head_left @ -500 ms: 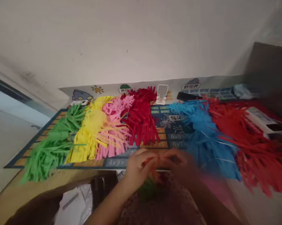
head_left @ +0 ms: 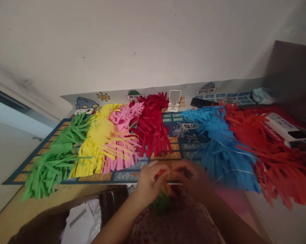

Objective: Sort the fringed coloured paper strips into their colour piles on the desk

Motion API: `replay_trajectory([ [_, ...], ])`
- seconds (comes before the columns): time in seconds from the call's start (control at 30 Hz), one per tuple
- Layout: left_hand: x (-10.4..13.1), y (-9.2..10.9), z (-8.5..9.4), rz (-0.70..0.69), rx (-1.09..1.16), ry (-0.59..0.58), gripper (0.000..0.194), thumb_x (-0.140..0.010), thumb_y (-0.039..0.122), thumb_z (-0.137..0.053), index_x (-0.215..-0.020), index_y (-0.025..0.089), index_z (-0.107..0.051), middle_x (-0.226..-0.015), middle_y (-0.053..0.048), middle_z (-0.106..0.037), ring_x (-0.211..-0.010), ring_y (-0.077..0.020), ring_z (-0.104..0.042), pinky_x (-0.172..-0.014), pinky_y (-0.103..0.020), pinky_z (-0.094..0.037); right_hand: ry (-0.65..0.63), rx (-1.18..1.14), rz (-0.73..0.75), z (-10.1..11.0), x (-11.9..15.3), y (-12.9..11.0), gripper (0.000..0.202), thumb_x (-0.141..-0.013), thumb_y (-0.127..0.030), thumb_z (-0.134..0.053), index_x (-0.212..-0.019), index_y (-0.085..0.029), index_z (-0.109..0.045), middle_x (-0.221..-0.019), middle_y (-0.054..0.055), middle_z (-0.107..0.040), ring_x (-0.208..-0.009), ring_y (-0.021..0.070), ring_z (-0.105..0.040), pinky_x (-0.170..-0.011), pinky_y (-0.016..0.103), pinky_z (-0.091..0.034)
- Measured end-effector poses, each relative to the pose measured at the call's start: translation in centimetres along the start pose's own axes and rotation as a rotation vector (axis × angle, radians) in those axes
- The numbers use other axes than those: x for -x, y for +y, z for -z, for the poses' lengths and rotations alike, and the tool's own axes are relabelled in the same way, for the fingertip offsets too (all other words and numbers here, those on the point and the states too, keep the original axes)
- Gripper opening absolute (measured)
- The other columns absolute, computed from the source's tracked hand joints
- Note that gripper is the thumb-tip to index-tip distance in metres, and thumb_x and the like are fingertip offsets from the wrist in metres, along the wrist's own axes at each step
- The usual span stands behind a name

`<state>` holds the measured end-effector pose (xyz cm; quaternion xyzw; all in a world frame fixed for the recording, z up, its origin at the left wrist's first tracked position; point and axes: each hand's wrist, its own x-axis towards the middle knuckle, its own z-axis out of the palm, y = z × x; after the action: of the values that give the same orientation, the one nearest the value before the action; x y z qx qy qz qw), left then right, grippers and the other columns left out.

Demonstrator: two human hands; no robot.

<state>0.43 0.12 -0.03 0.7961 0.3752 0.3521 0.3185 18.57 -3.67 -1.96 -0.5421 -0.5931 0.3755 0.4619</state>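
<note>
At the table's front edge, my left hand [head_left: 153, 179] is closed on a strip of red-orange paper, thumb and fingers pinched. My right hand [head_left: 189, 176] meets it fingertip to fingertip, also pinched; what lies between its fingers is too small to make out. Below the hands hangs a blurred bundle with orange and green parts [head_left: 163, 201]. Beyond and to the left lie fringed paper bunches in green [head_left: 52, 159], yellow [head_left: 98, 135], pink [head_left: 121, 149] and dark red [head_left: 154, 125]. Blue [head_left: 222, 145] and red [head_left: 267, 145] bunches lie to the right.
A white phone stand [head_left: 174, 100] and a black phone-like object [head_left: 204, 102] are at the back of the printed mat [head_left: 190, 146]. A white box [head_left: 285, 127] lies far right. Below the table at left, an open bag or box holds white papers [head_left: 81, 222].
The view has shifted slightly and is sharper. Both hands stay together in nearly the same place, with the right fingers slightly moved. The paper bunches lie as before.
</note>
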Motion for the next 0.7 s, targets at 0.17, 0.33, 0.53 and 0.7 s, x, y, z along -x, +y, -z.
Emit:
replay_trajectory([
  [0.17,-0.07,-0.16,0.53,-0.004,0.043,-0.040,0.005,-0.088,0.017,-0.065,-0.086,0.019,-0.070,-0.080,-0.001,-0.070,-0.073,-0.0130,-0.063,-0.068,-0.022,-0.045,-0.006,0.003,0.003,0.00,0.18,0.20,0.004,-0.084,-0.023,-0.065,-0.082,-0.023,-0.069,-0.079,-0.001,-0.070,-0.074,0.0155,-0.064,-0.069,0.026,-0.047],
  [0.33,-0.17,-0.35,0.67,-0.011,-0.002,-0.016,0.010,-0.088,0.019,-0.065,-0.079,0.019,-0.069,-0.074,-0.001,-0.068,-0.070,-0.0141,-0.061,-0.067,-0.024,-0.043,0.041,0.101,0.037,0.30,0.32,-0.25,0.004,-0.083,-0.025,-0.066,-0.085,-0.023,-0.069,-0.083,0.000,-0.072,-0.076,0.0162,-0.065,-0.071,0.026,-0.048],
  [0.53,-0.34,-0.16,0.33,-0.041,0.020,-0.008,0.008,-0.087,0.016,-0.066,-0.080,0.019,-0.070,-0.075,-0.001,-0.068,-0.071,-0.0140,-0.060,-0.067,-0.025,-0.043,0.028,0.137,0.047,0.14,0.47,-0.30,0.004,-0.085,-0.027,-0.067,-0.087,-0.024,-0.069,-0.083,-0.001,-0.072,-0.077,0.0160,-0.066,-0.070,0.025,-0.048],
  [0.7,-0.27,-0.05,0.16,-0.101,-0.009,0.012,0.008,-0.088,0.018,-0.065,-0.079,0.018,-0.067,-0.074,-0.002,-0.068,-0.072,-0.0149,-0.059,-0.072,-0.028,-0.042,0.038,0.166,0.073,0.01,0.73,-0.22,0.005,-0.086,-0.027,-0.065,-0.086,-0.024,-0.068,-0.083,0.000,-0.071,-0.076,0.0158,-0.065,-0.069,0.025,-0.048],
])
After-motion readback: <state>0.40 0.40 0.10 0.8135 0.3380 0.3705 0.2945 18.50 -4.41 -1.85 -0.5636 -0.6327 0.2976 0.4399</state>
